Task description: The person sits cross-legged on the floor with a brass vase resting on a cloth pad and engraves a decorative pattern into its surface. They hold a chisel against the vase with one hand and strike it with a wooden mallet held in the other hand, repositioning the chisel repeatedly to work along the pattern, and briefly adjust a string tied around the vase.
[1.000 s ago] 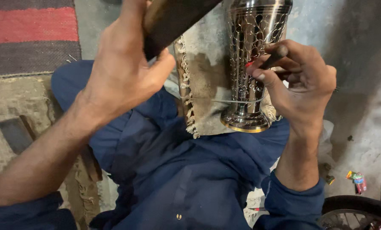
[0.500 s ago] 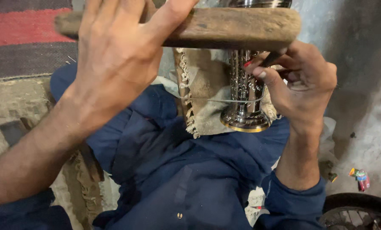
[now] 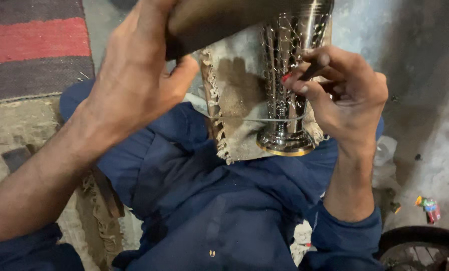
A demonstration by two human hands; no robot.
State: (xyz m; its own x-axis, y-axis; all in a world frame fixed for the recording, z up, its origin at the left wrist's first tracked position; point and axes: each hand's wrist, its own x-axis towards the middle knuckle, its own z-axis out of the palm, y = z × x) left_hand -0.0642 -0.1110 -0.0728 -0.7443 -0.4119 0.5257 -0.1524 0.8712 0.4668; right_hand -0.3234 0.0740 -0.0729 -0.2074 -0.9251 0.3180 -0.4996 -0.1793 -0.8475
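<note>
With the left hand (image 3: 134, 85) clamped on a raised brown wooden mallet (image 3: 219, 22) and the right hand (image 3: 344, 93) pinching a thin dark punch (image 3: 314, 70) against the pierced silvery metal vase (image 3: 287, 80) on the lap cloth (image 3: 234, 95), a misaimed blow could likely strike fingers or dent the vase.

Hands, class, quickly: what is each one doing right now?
Left hand: closed around a wooden block.
Right hand: pinching a thin dark tool against the metal vase.

Your wooden block (image 3: 224, 22) runs off the top edge, blurred, and covers the metal vase's (image 3: 287, 90) upper part. Your right hand (image 3: 344, 95) hides most of the thin tool (image 3: 314, 68); its tip can't be made out.
</note>
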